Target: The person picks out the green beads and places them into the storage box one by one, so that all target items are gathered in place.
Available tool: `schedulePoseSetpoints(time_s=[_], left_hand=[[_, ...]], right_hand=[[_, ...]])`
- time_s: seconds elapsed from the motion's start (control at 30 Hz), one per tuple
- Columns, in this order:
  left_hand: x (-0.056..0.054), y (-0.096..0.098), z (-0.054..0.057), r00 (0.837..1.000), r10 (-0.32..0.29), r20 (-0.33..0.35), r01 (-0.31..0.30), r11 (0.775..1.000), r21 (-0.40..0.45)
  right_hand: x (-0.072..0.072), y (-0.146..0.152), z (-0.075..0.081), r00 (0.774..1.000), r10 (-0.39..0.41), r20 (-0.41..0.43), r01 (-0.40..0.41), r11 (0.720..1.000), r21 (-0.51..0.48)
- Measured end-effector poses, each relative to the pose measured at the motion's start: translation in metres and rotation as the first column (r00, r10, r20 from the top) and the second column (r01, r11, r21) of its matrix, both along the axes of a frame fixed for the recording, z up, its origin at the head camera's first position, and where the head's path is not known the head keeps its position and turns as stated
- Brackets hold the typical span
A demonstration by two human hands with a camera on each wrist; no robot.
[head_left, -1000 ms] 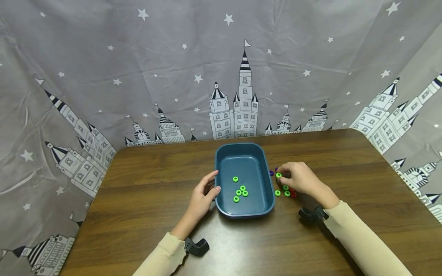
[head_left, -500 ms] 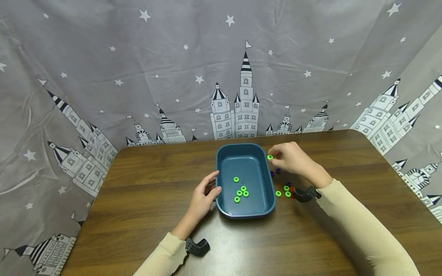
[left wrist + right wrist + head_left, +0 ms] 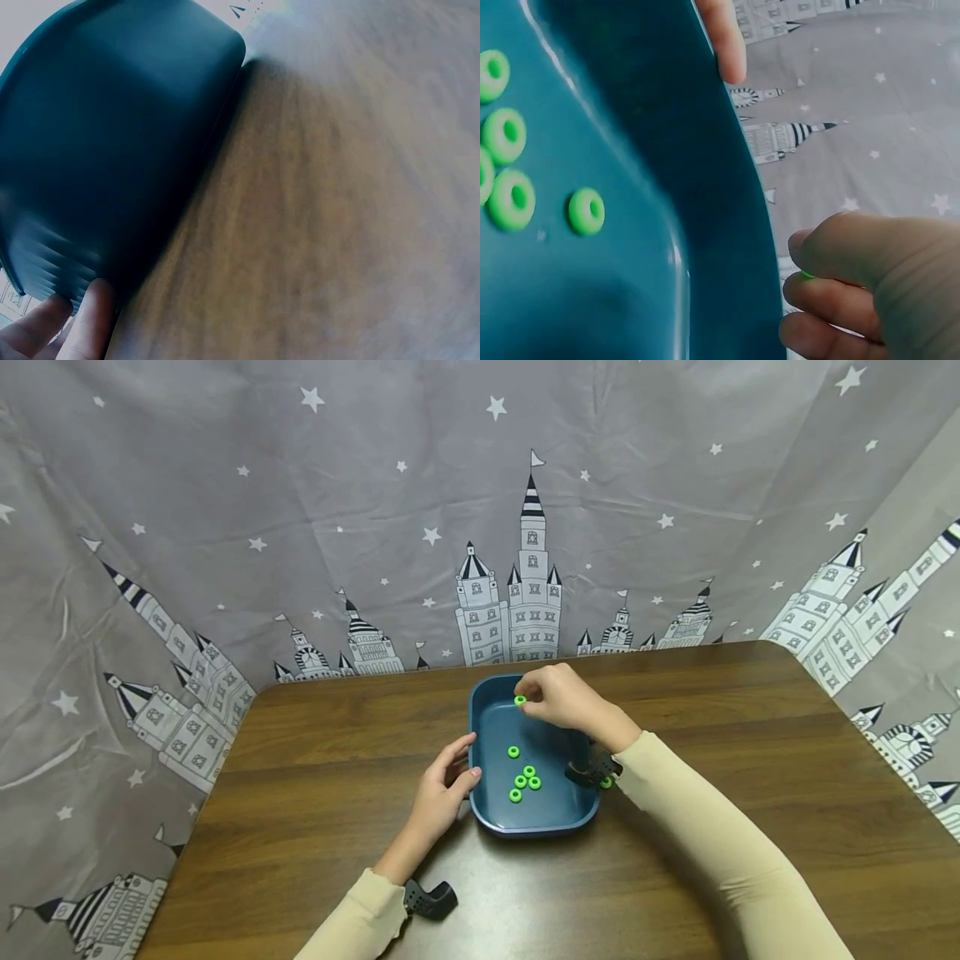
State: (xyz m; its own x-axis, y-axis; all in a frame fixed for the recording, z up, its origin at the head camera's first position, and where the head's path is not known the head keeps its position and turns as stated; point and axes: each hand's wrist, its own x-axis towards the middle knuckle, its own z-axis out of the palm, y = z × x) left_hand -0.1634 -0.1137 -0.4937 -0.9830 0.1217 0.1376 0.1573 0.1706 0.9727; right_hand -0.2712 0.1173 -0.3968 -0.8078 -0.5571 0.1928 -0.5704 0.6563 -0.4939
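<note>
Head view: right hand (image 3: pixel 561 697) fingers pinch a green ring (image 3: pixel 517 702) over the far end of the tray (image 3: pixel 492 727); left hand (image 3: pixel 437 793) loosely touches the tray's side. Ring likely light, stiff; hold edgewise.

In the head view, the left arm (image 3: pixel 354 917) was extended from 7 o'clock, with the left wrist (image 3: pixel 392 863) held nearly straight. The left hand (image 3: pixel 437 796) was pointed toward 1 o'clock, and a gap was left between the tips of its thumb and forefinger. The right arm (image 3: pixel 697 810) was stretched from 4 o'clock, bent near the elbow, and the right hand (image 3: pixel 562 696) was directed toward 10 o'clock, its thumb and forefinger set in a pinch. In the right wrist view, that hand was seen at 4 o'clock, bent fingers stacked below its thumb.
</note>
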Motion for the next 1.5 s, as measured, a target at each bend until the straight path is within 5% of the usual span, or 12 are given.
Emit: schedulePoseSetpoints(time_s=[0.53, 0.93, 1.5], left_hand=[[0.001, 0.003, -0.003, 1.000, -0.015, 0.008, 0.015, 1.000, 0.004], [0.000, 0.001, -0.003, 1.000, -0.014, 0.015, 0.014, 1.000, 0.012], [-0.001, -0.001, -0.002, 1.000, -0.008, -0.013, 0.008, 1.000, -0.006]], right_hand=[[-0.013, -0.026, -0.029, 0.995, 0.001, 0.097, -0.012, 0.993, 0.117], [-0.012, -0.029, -0.037, 0.990, 0.001, 0.141, -0.028, 0.981, 0.193], [-0.016, -0.019, -0.045, 0.990, -0.016, 0.137, -0.008, 0.984, 0.176]])
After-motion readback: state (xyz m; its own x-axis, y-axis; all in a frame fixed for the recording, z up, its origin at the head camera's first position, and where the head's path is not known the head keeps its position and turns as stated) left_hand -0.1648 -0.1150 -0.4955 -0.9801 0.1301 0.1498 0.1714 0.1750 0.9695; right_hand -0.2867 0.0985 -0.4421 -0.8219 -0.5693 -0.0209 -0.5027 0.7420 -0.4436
